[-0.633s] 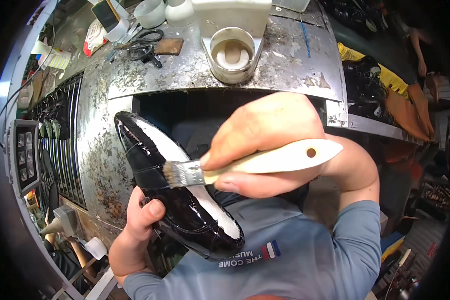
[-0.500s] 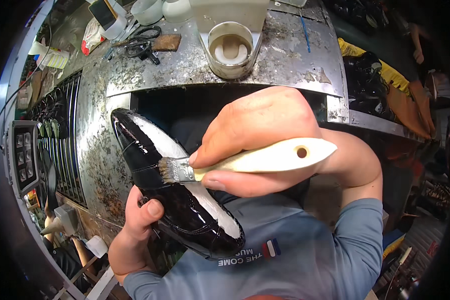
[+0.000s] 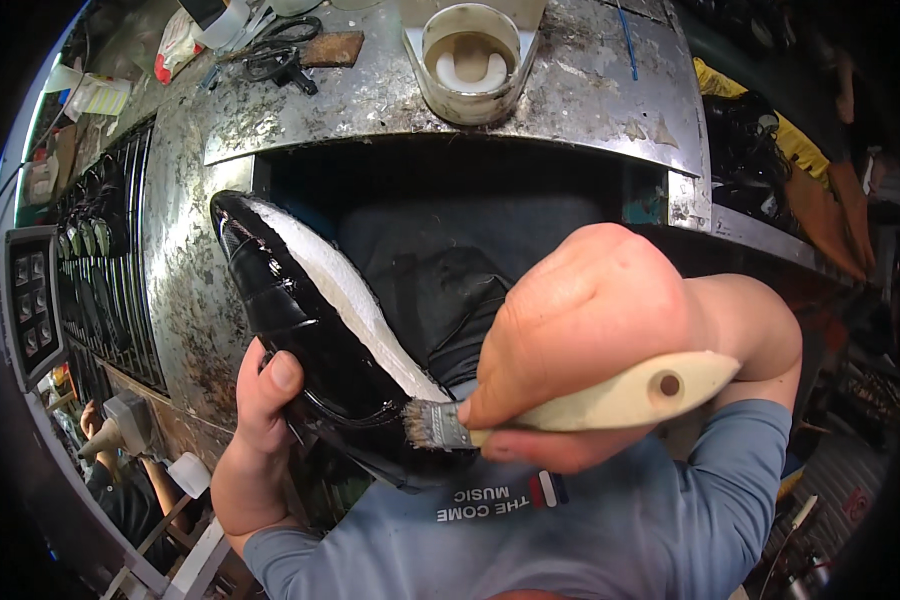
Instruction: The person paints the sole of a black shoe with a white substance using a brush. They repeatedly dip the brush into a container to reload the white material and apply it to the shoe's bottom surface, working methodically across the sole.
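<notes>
A glossy black shoe [image 3: 315, 350] lies tilted in front of me, its toe pointing away to the upper left. A white band runs along its right-hand edge. My left hand [image 3: 266, 395] grips the shoe from the left side, thumb on top; its other fingers are mostly hidden beneath. My right hand [image 3: 590, 330] is closed round the pale handle of a flat paintbrush [image 3: 630, 395], which has a hole near its end. The bristles touch the near end of the shoe, beside the white band.
A worn metal bench [image 3: 370, 105] spans the far side. On it stand a round pot [image 3: 470, 65] with pale liquid, scissors [image 3: 278, 58] and a brown block [image 3: 331, 49]. Black shoes [image 3: 740, 150] sit at the right. A control panel [image 3: 32, 305] is at the left. Another person's arm [image 3: 165, 490] shows lower left.
My right hand has moved the brush from the middle of the shoe toward its near end, down and to the right. The left hand still holds the shoe.
</notes>
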### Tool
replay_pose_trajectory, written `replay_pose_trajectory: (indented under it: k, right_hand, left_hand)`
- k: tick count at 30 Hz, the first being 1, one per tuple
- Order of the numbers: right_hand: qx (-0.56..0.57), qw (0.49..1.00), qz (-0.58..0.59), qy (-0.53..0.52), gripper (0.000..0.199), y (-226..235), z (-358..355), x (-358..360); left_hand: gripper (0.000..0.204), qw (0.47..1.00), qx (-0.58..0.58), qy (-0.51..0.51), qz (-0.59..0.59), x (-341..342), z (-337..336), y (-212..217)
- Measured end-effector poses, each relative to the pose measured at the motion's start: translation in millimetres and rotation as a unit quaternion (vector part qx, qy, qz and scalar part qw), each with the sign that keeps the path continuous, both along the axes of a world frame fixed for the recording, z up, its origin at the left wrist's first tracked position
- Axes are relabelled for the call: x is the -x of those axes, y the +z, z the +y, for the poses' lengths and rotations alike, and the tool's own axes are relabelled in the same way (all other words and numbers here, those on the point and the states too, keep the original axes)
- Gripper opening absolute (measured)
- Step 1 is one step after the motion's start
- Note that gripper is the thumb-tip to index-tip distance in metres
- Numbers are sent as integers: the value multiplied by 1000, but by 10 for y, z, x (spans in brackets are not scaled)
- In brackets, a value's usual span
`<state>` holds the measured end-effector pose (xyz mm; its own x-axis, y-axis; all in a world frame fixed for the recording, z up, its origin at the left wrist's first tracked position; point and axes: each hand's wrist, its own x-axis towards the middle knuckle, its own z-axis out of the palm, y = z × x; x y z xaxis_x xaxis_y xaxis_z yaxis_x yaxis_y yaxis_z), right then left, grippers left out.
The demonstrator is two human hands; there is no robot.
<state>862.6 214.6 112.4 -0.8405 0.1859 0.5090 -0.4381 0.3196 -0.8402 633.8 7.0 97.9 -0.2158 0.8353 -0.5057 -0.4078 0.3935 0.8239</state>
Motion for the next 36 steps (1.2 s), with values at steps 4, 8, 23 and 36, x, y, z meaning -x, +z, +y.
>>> replay_pose_trajectory:
  k: [4,8,23,36]
  right_hand:
    - [-3,1000,-5,25,12,27,17,-44]
    - [-11,999,-6,49,14,77,55,-65]
    - [4,996,35,87,15,206,158,108]
    - [240,954,61,169,12,-103,-34,421]
  left_hand:
    - [76,999,-20,5,-36,31,-23,-118]
    - [71,976,-60,60,-199,36,-133,-356]
    - [72,844,-84,157,-506,-676,52,-878]
    - [75,836,-109,110,-527,-828,49,-960]
